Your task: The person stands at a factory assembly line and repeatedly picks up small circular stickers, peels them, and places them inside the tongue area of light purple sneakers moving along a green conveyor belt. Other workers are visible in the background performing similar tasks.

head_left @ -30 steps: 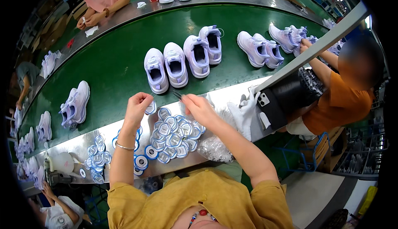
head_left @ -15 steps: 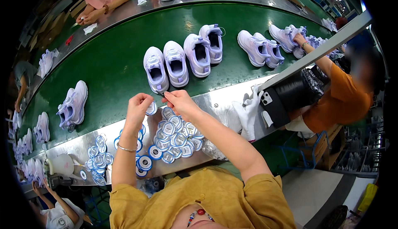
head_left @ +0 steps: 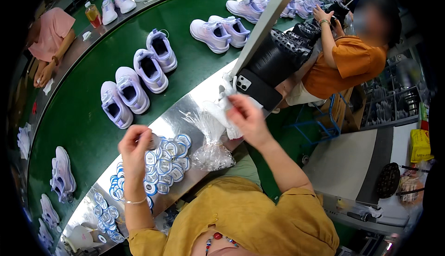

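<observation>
My left hand [head_left: 133, 147] is closed in a pinch over the heap of round blue-and-white tags [head_left: 164, 165]. A round tag [head_left: 155, 141], blurred, hangs from its fingertips. Farther right, my right hand [head_left: 250, 119] is closed over white gloves [head_left: 215, 112] on the metal ledge. A small greyish thing shows at its fingertips, too blurred to name. Between my hands lies a clear plastic bag [head_left: 213, 157], with thin clear strands fanning from its top. Beyond them, two pairs of white-and-lilac sneakers [head_left: 133, 89] stand on the green belt.
A phone [head_left: 252, 89] rests by a metal post [head_left: 269, 26] at the right. Another person in an orange shirt [head_left: 345, 63] handles shoes there; one in pink [head_left: 51, 35] sits across the belt. More tags [head_left: 106, 216] and a white bottle [head_left: 81, 237] are at the lower left.
My view has turned to the right. My hands have moved apart: the right one has gone from beside the sneakers to over the gloves, while the left keeps its pinch.
</observation>
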Demonstrator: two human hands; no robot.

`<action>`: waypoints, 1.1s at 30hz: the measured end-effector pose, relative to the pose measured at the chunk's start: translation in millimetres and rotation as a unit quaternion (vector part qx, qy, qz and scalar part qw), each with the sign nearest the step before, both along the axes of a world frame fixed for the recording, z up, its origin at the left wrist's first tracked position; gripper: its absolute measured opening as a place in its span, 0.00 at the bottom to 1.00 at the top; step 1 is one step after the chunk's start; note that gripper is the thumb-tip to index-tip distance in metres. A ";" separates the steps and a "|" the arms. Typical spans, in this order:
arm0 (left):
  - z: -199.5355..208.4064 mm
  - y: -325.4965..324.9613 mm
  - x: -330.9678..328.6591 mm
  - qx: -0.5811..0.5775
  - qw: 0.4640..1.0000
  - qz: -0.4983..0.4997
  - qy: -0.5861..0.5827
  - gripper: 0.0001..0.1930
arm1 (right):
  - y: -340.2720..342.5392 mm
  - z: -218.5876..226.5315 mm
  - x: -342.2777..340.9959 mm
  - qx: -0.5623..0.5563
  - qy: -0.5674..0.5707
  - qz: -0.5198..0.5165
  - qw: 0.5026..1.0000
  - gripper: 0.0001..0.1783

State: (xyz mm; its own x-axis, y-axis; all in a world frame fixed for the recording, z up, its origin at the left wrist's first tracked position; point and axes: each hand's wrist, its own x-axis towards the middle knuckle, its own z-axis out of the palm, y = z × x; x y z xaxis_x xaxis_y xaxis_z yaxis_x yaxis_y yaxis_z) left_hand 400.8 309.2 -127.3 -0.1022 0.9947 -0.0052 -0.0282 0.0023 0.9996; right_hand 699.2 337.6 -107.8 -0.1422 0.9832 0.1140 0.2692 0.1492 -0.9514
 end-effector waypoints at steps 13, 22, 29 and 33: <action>-16.6 55.1 149.7 -0.090 0.988 -0.074 -0.102 0.19 | 18.2 -71.7 70.5 0.251 -0.432 -0.090 0.862 0.19; -1.6 50.7 185.3 -0.029 0.979 -0.178 -0.096 0.25 | 29.3 -29.4 53.2 -0.214 0.247 0.038 0.944 0.08; -14.7 35.9 173.3 -0.070 0.984 -0.138 -0.088 0.17 | 29.1 -11.7 116.8 0.116 -0.083 -0.095 0.985 0.04; -26.9 35.4 153.4 -0.112 0.985 -0.087 -0.093 0.07 | 2.7 2.5 162.5 -0.048 -0.163 0.026 0.985 0.04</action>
State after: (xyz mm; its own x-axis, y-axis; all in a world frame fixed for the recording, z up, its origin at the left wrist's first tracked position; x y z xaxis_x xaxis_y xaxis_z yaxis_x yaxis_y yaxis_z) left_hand 554.2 344.6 -154.2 0.0938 0.9687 -0.2300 -0.1901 0.2441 0.9509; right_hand 861.7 340.3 -105.3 -0.2060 0.9778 -0.0395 0.5578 0.0842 -0.8257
